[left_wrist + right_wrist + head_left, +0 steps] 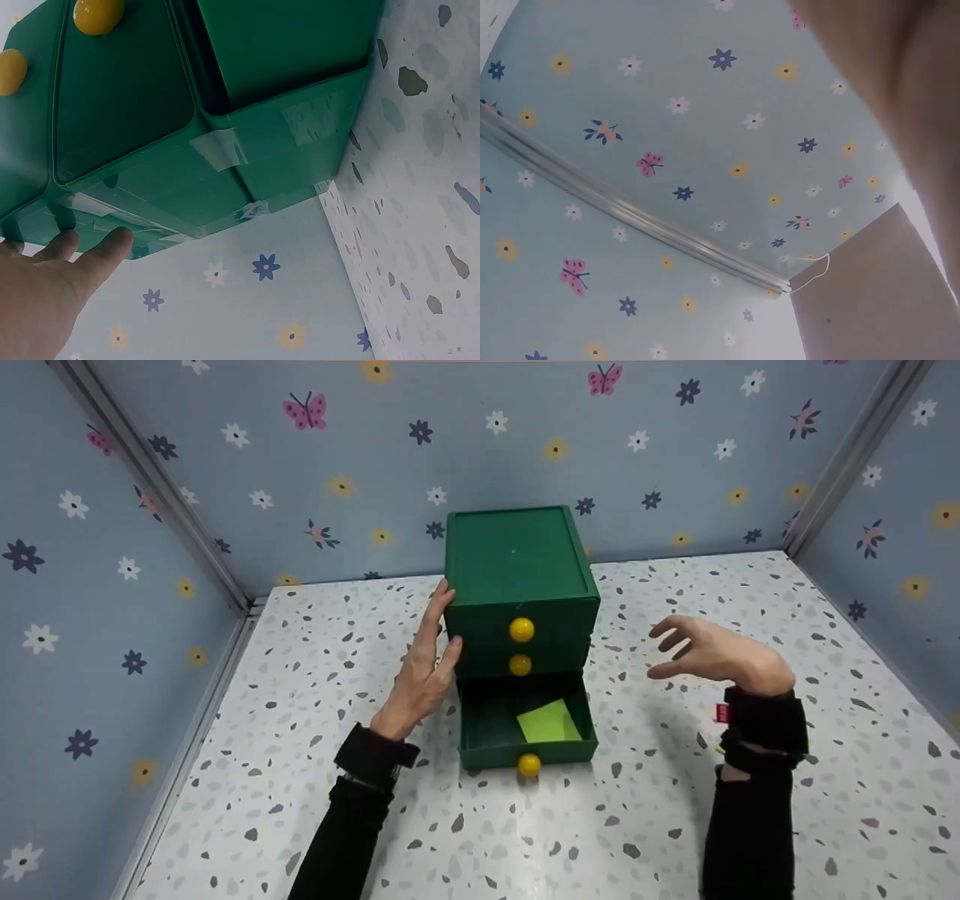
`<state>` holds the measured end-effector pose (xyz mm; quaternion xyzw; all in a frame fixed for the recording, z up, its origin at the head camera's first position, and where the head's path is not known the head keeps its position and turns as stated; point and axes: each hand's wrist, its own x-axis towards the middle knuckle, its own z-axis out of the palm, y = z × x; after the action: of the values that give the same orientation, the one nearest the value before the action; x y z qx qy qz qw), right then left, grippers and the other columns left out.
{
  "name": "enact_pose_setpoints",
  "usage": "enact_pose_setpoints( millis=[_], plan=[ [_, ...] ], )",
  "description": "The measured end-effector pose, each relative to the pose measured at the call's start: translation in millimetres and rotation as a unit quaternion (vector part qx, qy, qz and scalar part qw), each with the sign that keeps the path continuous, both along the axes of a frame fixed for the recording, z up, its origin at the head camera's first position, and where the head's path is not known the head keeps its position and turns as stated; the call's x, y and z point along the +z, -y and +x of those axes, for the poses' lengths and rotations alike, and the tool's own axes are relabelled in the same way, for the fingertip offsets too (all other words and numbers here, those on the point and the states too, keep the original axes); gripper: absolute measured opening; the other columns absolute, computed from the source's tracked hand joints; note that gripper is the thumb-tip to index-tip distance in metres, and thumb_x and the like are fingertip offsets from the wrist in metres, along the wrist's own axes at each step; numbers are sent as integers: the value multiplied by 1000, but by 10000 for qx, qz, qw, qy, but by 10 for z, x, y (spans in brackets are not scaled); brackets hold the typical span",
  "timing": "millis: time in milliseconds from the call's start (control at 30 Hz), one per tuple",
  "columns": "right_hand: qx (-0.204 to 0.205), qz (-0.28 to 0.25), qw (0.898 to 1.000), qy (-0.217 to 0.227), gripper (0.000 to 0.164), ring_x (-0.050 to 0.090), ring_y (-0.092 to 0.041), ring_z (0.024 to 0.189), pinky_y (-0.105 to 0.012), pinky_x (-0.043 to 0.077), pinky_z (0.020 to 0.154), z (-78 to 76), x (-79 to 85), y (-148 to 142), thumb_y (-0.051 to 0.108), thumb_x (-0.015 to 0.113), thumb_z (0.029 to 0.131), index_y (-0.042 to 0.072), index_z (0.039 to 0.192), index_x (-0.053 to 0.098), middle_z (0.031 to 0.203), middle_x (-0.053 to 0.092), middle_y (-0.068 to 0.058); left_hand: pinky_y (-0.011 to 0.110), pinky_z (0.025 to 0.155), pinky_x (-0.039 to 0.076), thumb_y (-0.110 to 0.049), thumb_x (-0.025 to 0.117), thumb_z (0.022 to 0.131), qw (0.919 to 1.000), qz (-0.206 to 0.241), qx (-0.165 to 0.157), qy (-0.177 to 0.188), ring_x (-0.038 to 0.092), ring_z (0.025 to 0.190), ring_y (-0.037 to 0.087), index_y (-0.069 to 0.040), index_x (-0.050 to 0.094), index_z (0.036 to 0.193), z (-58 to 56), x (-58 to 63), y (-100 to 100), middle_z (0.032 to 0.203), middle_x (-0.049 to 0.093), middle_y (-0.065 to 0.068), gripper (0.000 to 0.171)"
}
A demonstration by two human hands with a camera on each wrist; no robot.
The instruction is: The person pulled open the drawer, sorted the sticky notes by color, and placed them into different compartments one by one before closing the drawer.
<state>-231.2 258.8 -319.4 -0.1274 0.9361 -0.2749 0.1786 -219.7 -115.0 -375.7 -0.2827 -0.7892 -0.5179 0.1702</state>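
Observation:
A green box with three drawers (517, 555) stands near the back wall, each drawer with a yellow round knob. Its bottom drawer (487, 750) is pulled out, and a yellow-green paper square (550, 722) lies inside on the right. My left hand (420, 675) rests against the left side of the box, fingers extended; the left wrist view shows those fingers (105, 255) at the taped side wall. To the right of the box, my right hand (712, 652) hovers apart from it with loosely bent fingers and nothing in them. Only a blurred part of that hand (900, 90) shows in the right wrist view.
The white speckled table (300, 750) carries the box. Blue flowered walls (495, 450) enclose it at the back and both sides, with metal strips (150, 480) at the corners. Strips of clear tape (219, 148) join the drawer units.

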Motion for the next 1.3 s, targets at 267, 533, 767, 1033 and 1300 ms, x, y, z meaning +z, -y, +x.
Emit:
enact_pose_setpoints(
  millis=[267,533,767,1033,1300],
  plan=[
    [-61,-76,9999,-90,65,57,-41,113,-49,50,91,25,17,-52,31,75,80,1,130,47,126,55,-28,48,119,18,-4,41,99,10000,3,24,-18,9,149,21,-3,19,150,4,-5,1,160,8,14,55],
    [37,-6,9997,-223,66,58,-40,111,-48,51,90,65,44,-58,35,75,79,1,129,47,124,57,-27,43,120,17,-4,41,100,10000,50,-5,-9,9,149,18,-4,19,150,12,-7,-1,160,8,13,55],
    [-161,174,9997,-84,67,55,-41,114,-49,49,89,50,17,-148,38,74,80,3,130,47,125,56,-28,43,120,18,-4,40,100,10000,-10,25,-2,9,149,19,-4,19,150,12,-6,0,160,8,13,55],
    [-615,141,9974,350,79,51,-46,117,-55,45,93,57,-36,-432,40,76,77,1,136,40,131,51,-31,48,119,18,-2,41,99,9999,67,-6,-91,9,148,22,-2,19,149,-1,-7,-6,159,9,15,55],
    [-1141,120,9884,994,92,51,-45,118,-43,52,88,161,-124,-809,45,75,77,-6,140,31,133,44,-37,48,119,19,-1,41,99,10000,28,-7,-50,9,148,23,-1,19,149,-2,-21,3,159,9,16,55]
  ],
)
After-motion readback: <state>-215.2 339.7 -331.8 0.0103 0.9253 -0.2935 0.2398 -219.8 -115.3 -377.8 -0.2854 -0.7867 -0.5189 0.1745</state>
